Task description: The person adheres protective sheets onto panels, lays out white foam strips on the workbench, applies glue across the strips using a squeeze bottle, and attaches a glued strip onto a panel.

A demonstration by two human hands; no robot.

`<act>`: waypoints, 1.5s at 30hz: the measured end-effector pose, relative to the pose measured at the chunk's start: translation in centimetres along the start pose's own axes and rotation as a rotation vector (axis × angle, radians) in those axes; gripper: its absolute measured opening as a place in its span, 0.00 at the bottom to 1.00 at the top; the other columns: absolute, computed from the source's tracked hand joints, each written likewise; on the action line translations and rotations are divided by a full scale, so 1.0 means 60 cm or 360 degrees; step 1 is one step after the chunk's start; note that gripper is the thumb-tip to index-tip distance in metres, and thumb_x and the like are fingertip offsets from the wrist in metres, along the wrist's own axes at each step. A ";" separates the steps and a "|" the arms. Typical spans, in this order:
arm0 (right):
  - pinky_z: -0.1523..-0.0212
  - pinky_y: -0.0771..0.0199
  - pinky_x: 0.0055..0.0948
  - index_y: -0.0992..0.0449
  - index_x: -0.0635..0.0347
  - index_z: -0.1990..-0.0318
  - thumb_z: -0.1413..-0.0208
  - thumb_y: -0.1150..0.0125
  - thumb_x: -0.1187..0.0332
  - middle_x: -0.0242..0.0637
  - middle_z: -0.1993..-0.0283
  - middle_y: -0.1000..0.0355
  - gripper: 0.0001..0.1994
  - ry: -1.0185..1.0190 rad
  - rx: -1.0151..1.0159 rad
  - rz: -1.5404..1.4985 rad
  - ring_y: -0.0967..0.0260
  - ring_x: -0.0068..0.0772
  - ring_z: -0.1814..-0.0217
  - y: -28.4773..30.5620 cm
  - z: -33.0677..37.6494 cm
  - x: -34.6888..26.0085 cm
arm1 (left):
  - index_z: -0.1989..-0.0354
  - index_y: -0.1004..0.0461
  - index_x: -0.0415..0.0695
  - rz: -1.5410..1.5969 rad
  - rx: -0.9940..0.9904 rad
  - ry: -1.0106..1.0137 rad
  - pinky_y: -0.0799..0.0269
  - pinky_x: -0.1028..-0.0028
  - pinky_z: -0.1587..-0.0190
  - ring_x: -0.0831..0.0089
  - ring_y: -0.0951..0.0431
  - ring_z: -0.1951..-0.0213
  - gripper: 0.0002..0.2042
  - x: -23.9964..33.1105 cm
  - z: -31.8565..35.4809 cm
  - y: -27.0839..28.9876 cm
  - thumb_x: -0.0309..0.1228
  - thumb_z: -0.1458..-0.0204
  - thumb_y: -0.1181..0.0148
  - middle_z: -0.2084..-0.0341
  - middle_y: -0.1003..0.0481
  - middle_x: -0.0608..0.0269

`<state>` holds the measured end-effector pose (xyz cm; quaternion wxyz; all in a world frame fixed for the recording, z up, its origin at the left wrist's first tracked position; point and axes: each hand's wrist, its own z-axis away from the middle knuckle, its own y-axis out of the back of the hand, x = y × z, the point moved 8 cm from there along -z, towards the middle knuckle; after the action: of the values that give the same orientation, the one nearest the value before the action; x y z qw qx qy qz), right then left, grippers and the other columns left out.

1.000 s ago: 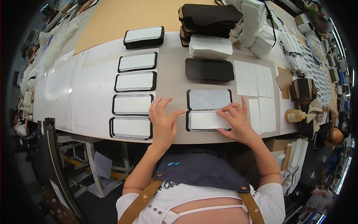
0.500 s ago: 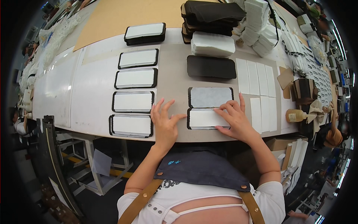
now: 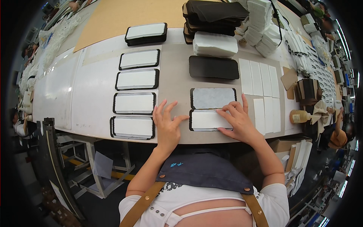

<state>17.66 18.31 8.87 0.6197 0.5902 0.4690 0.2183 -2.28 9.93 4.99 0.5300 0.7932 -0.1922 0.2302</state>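
A folded-out black piece lies in front of me, its far half faced with a grey panel (image 3: 213, 98) and its near half with a white card (image 3: 208, 120). My right hand (image 3: 238, 119) is on the card's right end, thumb at the near long edge and curled fingers at the far one, with one finger raised. Fingers spread, my left hand (image 3: 167, 123) is open; its thumb tip meets the piece's left edge. Beside that hand lies a black-edged piece with a white card (image 3: 132, 126), the nearest of a column.
White strips (image 3: 259, 79) lie in rows at right. Beyond the work are a black panel (image 3: 214, 67), a white stack (image 3: 215, 44) and piled black sheets (image 3: 215, 13). A glue-coloured bottle (image 3: 298, 116) stands at far right, near a co-worker. The table's front edge is close to my forearms.
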 end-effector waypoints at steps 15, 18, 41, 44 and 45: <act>0.23 0.70 0.65 0.24 0.60 0.46 0.57 0.25 0.61 0.34 0.52 0.31 0.29 -0.0006 -0.0023 0.0027 0.36 0.40 0.43 -0.001 0.001 0.000 | 0.55 0.19 0.55 -0.0016 -0.0096 -0.0046 0.61 0.44 0.29 0.48 0.47 0.30 0.13 0.020 -0.005 -0.006 0.26 0.49 0.36 0.39 0.34 0.57; 0.23 0.70 0.66 0.24 0.60 0.46 0.57 0.25 0.61 0.34 0.52 0.31 0.29 -0.0003 -0.0017 0.0027 0.36 0.40 0.43 -0.001 0.002 0.000 | 0.54 0.19 0.56 -0.0023 -0.0135 -0.0065 0.61 0.43 0.29 0.48 0.47 0.30 0.13 0.022 -0.002 -0.014 0.32 0.50 0.31 0.38 0.34 0.57; 0.22 0.76 0.58 0.24 0.55 0.50 0.48 0.39 0.77 0.27 0.66 0.32 0.16 -0.0477 0.0049 -0.0491 0.33 0.31 0.52 0.000 0.044 0.099 | 0.57 0.17 0.58 -0.0128 -0.0203 -0.0077 0.65 0.43 0.28 0.47 0.48 0.29 0.12 0.032 -0.005 -0.021 0.33 0.51 0.29 0.37 0.35 0.56; 0.22 0.73 0.58 0.24 0.55 0.52 0.49 0.37 0.77 0.26 0.68 0.32 0.16 -0.0478 0.0083 -0.0463 0.33 0.31 0.53 0.002 0.044 0.097 | 0.58 0.17 0.57 -0.0119 -0.0197 -0.0077 0.66 0.43 0.28 0.46 0.48 0.29 0.11 0.032 -0.004 -0.019 0.33 0.51 0.29 0.37 0.35 0.56; 0.22 0.73 0.58 0.24 0.55 0.53 0.49 0.37 0.77 0.26 0.67 0.32 0.15 -0.0461 0.0081 -0.0434 0.33 0.31 0.53 0.002 0.044 0.096 | 0.56 0.17 0.56 -0.0122 -0.0198 -0.0084 0.65 0.43 0.28 0.47 0.49 0.29 0.12 0.031 -0.003 -0.020 0.32 0.51 0.30 0.37 0.35 0.56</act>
<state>22.57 21.66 6.75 0.6894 0.5620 0.4559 0.0331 -0.11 10.42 5.23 0.5814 0.7713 -0.1895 0.1765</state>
